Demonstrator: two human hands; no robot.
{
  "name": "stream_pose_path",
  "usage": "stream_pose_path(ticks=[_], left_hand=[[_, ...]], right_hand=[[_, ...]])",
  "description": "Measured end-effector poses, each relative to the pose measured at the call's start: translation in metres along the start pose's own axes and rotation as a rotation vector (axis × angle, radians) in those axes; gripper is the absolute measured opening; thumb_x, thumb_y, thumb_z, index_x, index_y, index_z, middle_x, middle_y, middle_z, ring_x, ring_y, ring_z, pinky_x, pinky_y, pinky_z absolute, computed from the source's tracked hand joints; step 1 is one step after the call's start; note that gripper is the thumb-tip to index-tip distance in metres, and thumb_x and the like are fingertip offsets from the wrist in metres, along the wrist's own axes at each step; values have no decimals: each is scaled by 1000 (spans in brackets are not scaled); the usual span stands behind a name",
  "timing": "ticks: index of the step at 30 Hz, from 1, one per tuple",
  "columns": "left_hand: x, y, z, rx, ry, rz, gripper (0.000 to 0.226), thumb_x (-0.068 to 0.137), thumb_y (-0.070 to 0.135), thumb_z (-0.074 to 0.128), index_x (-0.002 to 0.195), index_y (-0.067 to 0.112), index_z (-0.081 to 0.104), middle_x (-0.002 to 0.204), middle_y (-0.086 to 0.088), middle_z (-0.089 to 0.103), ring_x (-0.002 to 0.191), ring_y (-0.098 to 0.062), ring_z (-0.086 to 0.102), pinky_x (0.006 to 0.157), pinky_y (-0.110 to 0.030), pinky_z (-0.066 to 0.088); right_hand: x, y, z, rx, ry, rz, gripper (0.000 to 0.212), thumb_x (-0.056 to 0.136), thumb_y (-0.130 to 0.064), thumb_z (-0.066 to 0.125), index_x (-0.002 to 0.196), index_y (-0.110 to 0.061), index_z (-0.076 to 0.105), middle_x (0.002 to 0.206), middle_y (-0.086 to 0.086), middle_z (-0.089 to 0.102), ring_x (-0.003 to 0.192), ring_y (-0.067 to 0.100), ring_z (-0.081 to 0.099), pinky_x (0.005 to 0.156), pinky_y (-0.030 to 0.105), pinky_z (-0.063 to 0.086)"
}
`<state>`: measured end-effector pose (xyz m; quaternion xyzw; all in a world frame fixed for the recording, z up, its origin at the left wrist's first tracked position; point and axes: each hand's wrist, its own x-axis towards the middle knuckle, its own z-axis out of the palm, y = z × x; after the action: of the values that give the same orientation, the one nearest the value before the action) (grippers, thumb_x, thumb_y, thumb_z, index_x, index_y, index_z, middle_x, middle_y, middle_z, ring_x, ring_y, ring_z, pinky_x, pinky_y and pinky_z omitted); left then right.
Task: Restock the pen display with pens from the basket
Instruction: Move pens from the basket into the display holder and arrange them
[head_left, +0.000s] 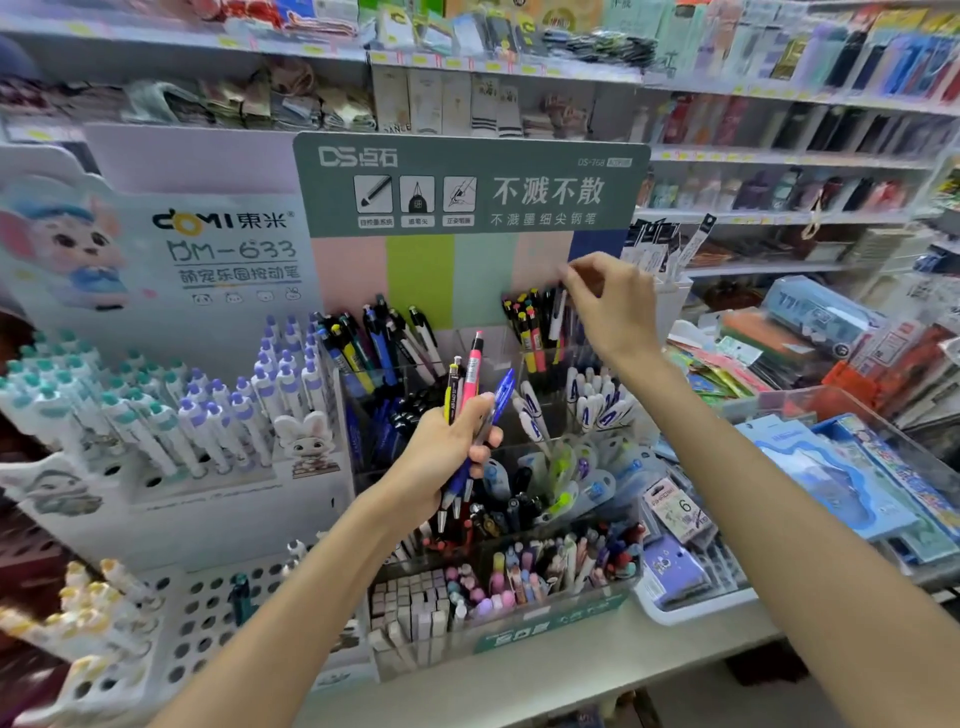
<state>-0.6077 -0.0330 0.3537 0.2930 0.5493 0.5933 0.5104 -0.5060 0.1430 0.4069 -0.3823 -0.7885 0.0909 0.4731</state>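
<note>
Gripping a bunch of pens (470, 410) upright in my left hand (447, 457), I held it just before the clear display (498, 519). My right hand (605, 304) pinched the top of a pen (558, 312) standing in the far right compartment, which was packed tight; the middle far slot beside it looked open. The green header (470, 182) read "DS" and "DS-768"; the left stand (208, 249) read "DOMI" and "DM-633". A white tray (691, 605) crowded the near right. I could not make out the basket.
</note>
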Motion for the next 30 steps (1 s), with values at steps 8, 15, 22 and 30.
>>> stream_pose_path(ticks=[8, 15, 22, 30], left_hand=[[4, 3, 1, -79, 97, 13, 23, 99, 25, 48, 98, 5, 60, 58, 5, 63, 43, -3, 48, 40, -16, 41], [-2, 5, -1, -48, 54, 31, 20, 96, 30, 53, 95, 14, 64, 78, 6, 75, 62, -1, 67, 53, -17, 53], [6, 1, 11, -87, 7, 65, 16, 94, 33, 55, 99, 20, 65, 87, 3, 76, 78, -7, 72, 59, -18, 55], [17, -4, 24, 40, 58, 87, 24, 96, 34, 52, 87, 14, 62, 69, 6, 64, 52, -4, 60, 50, -17, 47]], right_hand=[[0, 3, 0, 3, -246, 33, 20, 81, -31, 73, 85, -12, 75, 82, 6, 73, 75, 17, 65, 76, 35, 53], [-17, 3, -5, -43, -209, 75, 25, 83, -35, 71, 98, -16, 70, 81, -1, 66, 71, 11, 55, 69, 28, 47], [-55, -29, -26, 311, -738, 447, 34, 86, -49, 61, 99, -20, 70, 72, 0, 63, 52, 5, 51, 50, 15, 42], [-30, 20, -59, 524, 152, 546, 20, 96, -21, 55, 87, -10, 68, 75, 0, 67, 60, 0, 63, 65, 17, 55]])
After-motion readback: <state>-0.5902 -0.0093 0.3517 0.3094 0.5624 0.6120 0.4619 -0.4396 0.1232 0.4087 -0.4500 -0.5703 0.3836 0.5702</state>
